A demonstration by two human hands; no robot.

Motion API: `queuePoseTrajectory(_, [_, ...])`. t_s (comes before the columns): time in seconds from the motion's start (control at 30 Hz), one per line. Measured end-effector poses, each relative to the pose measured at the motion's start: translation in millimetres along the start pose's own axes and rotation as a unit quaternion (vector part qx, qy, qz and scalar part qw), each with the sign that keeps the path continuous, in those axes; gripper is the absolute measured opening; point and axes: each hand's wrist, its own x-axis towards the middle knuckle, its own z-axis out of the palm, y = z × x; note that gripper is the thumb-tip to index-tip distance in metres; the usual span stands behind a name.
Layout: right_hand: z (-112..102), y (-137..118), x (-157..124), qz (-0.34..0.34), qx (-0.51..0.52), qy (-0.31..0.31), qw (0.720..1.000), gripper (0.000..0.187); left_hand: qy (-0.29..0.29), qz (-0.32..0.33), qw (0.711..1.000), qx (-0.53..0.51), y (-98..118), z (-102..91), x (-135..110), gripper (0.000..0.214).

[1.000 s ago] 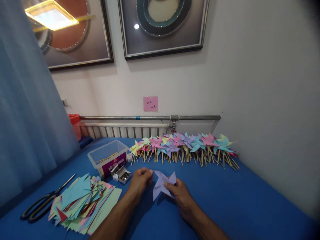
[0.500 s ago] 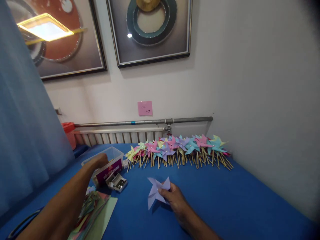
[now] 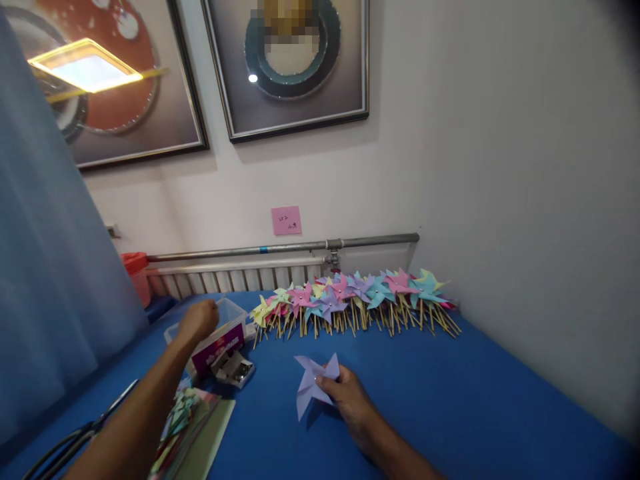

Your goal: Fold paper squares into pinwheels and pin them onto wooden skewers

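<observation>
One purple pinwheel [image 3: 311,390] is the piece in hand. It's folded paper w/ no stick on it, low at the front of the blue worktop [image 3: 450,400]; can't tell if it touches the cloth. The right hand [image 3: 353,403] has it. R grip is thumb and fingertips pinched shut near the ctr, where the folded points meet, and what looks like a small pin head shows there. The blades stick out free to the left and upward.

Handling, as a judgement: v. light, thin paper. It's soft out at the blades and stiffer only at the ctr, where the layers stack. It creases easily, so a squeeze on a blade would prob. flatten the curl. The best hold is the ctr, pinched front & back, approx. as the R grip has it. Not slippery, but the folded points would likely spring apart if the pinch let go.

The left hand [image 3: 199,321] is well apart from the pinwheel, over the near rim of the clear tub [image 3: 235,312] w/ fingers curled in. Can't tell whether that grip has anything in it.

Just beside the tub, toward the front, sits a small open pin box [image 3: 233,369]. By the L forearm are a paper stack [image 3: 187,417] and scissors [image 3: 70,443]. Along the wall is a row of finished pinwheels [image 3: 350,297] on sticks.
</observation>
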Motion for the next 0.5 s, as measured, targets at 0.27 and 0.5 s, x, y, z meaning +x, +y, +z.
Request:
queuePoseTrajectory(0.27, [-5.9,-9.5,1.1,0.001,0.041,0.06,0.997,0.032,-0.082,0.041,0.945,-0.312,54.2,113.7,-94.6,0.011])
queuePoseTrajectory(0.5, [-6.1,-18.5,-1.8,0.033,0.068,0.074,0.994,0.031,-0.093,0.074,0.955,-0.272,50.8,118.6,-113.1,0.019])
